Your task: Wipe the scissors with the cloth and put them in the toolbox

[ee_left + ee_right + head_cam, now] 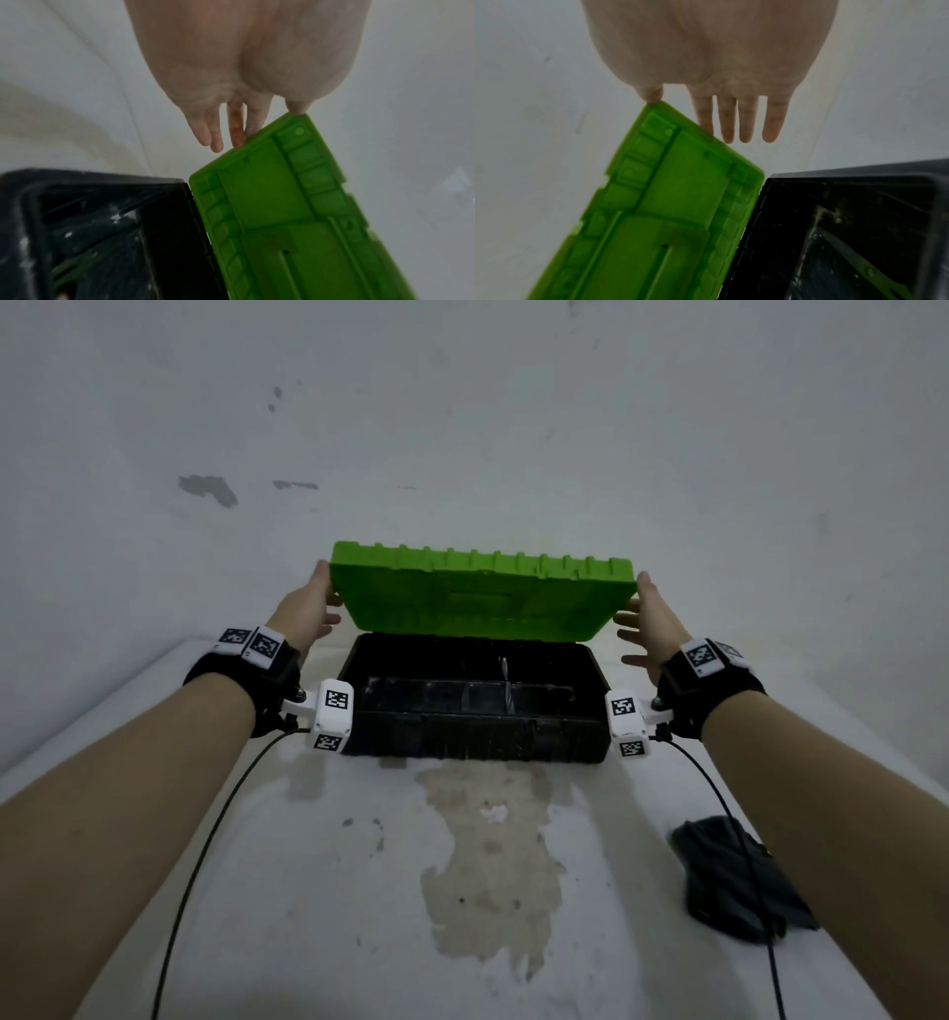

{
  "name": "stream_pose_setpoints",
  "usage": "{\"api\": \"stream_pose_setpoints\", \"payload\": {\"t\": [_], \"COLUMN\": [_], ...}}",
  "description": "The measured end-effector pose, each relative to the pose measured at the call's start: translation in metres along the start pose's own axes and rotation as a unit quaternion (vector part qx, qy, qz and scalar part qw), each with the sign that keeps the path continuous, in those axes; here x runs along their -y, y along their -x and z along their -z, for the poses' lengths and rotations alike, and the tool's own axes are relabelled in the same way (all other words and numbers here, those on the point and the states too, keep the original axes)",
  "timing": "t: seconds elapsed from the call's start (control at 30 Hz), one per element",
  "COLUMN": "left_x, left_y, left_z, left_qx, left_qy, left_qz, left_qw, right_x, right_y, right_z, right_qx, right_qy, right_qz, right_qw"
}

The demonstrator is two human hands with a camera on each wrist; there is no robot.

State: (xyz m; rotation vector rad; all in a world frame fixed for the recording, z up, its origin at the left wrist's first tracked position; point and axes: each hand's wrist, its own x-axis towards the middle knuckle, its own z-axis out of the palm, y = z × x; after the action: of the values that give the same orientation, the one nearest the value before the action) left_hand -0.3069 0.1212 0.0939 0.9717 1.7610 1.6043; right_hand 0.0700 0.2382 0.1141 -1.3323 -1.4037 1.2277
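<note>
The toolbox has a black base (477,726) and a bright green lid (477,598) that stands half raised on its rear hinge. My left hand (313,603) is at the lid's left end and my right hand (644,613) at its right end. In the left wrist view the left hand (254,121) has straight fingers along the lid (270,203) edge and its thumb tip on the corner. The right hand (703,115) mirrors this on the lid (675,192). A thin shiny piece (506,683) lies inside the box; I cannot tell if it is the scissors. A dark cloth (739,880) lies crumpled at the front right.
The box sits on a white table (359,891) with a worn brownish patch in the middle, close to a stained white wall (462,428). Dividers split the black base into compartments. Cables run from both wrist cameras back along my forearms; the right one crosses the cloth.
</note>
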Motion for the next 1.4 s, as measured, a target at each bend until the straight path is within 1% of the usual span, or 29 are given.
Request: {"api": "stream_pose_setpoints", "payload": {"t": [0.1,0.2,0.27,0.37,0.5,0.6,0.7,0.73,0.9,1.1,1.17,1.3,1.4], "left_x": [0.003,0.011,0.02,0.032,0.044,0.054,0.057,0.058,0.067,0.071,0.07,0.064,0.059], "left_y": [0.02,0.036,0.041,0.047,0.062,0.067,0.069,0.07,0.068,0.074,0.074,0.076,0.083], "left_z": [0.001,0.007,0.012,0.019,0.019,0.02,0.022,0.022,0.021,0.012,0.011,0.014,0.021], "left_qx": [-0.004,-0.008,-0.008,0.006,0.035,0.061,0.067,0.067,0.056,0.038,0.036,0.053,0.052], "left_qy": [0.051,0.054,0.026,-0.043,-0.131,-0.173,-0.195,-0.199,-0.191,-0.182,-0.19,-0.199,-0.231], "left_qz": [0.018,0.037,0.042,0.04,0.025,0.017,0.022,0.023,0.006,-0.015,-0.012,0.01,0.033], "left_qw": [0.999,0.998,0.999,0.998,0.99,0.983,0.978,0.977,0.98,0.982,0.981,0.979,0.971], "right_x": [-0.009,-0.022,-0.032,-0.05,-0.072,-0.081,-0.088,-0.09,-0.094,-0.091,-0.09,-0.086,-0.076], "right_y": [0.017,0.032,0.039,0.046,0.054,0.061,0.062,0.062,0.061,0.057,0.058,0.061,0.071], "right_z": [0.006,0.008,0.01,0.013,0.008,0.006,0.008,0.008,0.005,0.002,0.0,-0.002,0.001], "right_qx": [0.015,0.024,0.015,0.011,-0.019,-0.028,-0.038,-0.042,-0.044,-0.029,-0.022,-0.009,-0.021], "right_qy": [0.01,0.012,0.021,0.062,0.071,0.117,0.125,0.129,0.166,0.223,0.239,0.273,0.297], "right_qz": [-0.008,-0.015,-0.009,0.001,-0.032,-0.028,-0.028,-0.027,0.025,0.018,0.013,0.007,0.008], "right_qw": [1.0,1.0,1.0,0.998,0.997,0.992,0.991,0.99,0.985,0.974,0.971,0.962,0.955]}}
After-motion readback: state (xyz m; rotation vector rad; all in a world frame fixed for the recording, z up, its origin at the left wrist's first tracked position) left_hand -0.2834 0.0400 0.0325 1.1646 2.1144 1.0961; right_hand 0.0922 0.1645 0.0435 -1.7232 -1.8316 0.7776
